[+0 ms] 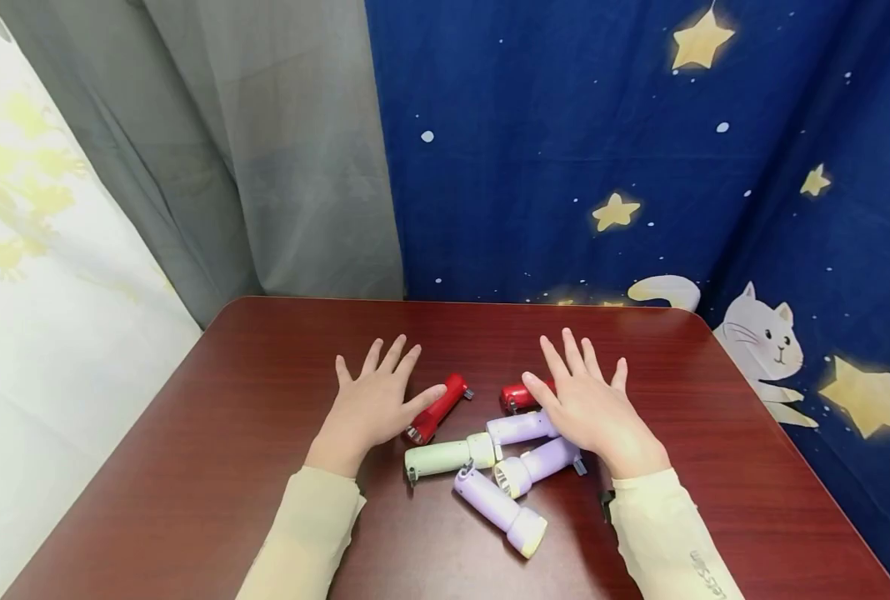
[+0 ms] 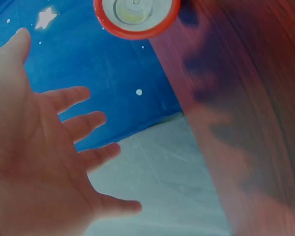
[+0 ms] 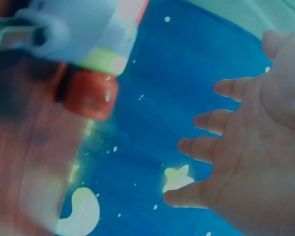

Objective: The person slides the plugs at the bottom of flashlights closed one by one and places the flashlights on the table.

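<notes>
My left hand (image 1: 373,404) is spread palm down over the table, its thumb overlapping a red flashlight (image 1: 445,404) in the head view. That flashlight's round lens (image 2: 136,12) shows at the top of the left wrist view. Fingers splayed, my right hand (image 1: 593,408) hovers at the right of the pile and partly hides a second red flashlight (image 1: 516,397). Between the hands lie a green flashlight (image 1: 445,457) and three purple ones: an upper flashlight (image 1: 518,428), a middle flashlight (image 1: 546,461) and a front flashlight (image 1: 490,502). Neither hand grips anything.
The flashlights lie on a dark red wooden table (image 1: 265,400) with rounded far corners. Behind it hang a grey curtain (image 1: 310,150) and a blue curtain (image 1: 505,167) with stars and a cat. A white curtain (image 1: 62,292) with yellow patterns is at the left.
</notes>
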The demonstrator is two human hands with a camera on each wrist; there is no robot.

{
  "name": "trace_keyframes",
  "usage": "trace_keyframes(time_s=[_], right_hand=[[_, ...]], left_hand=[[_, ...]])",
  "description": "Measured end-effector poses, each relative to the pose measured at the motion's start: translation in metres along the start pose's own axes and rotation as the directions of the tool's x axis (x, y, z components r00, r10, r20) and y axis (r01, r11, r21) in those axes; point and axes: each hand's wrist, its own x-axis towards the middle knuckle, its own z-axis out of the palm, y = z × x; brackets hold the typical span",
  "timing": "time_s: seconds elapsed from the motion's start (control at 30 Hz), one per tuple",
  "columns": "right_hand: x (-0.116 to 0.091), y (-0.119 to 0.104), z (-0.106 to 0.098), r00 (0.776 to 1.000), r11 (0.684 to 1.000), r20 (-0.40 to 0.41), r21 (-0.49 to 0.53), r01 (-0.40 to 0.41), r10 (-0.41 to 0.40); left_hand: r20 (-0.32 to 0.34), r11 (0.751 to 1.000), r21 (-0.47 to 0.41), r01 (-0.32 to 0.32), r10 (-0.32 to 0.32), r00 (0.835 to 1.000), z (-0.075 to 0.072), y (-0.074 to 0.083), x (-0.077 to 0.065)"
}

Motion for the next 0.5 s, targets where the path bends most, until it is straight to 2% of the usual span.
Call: trace_keyframes(time_s=[0.23, 0.5], right_hand=[[0.007, -0.016, -0.002, 1.0, 0.999, 0.02, 0.025, 0.023, -0.024], [0.015, -0.027, 0.003, 0.999, 0.999, 0.033, 0.019, 0.042, -0.043]], left_hand=[[0.041, 1.0, 0.005, -0.006, 0.006, 0.999, 0.003, 0.01, 0.012], [0.055, 0.993, 0.098, -0.059, 0.054, 0.997, 0.007, 0.027, 0.027]])
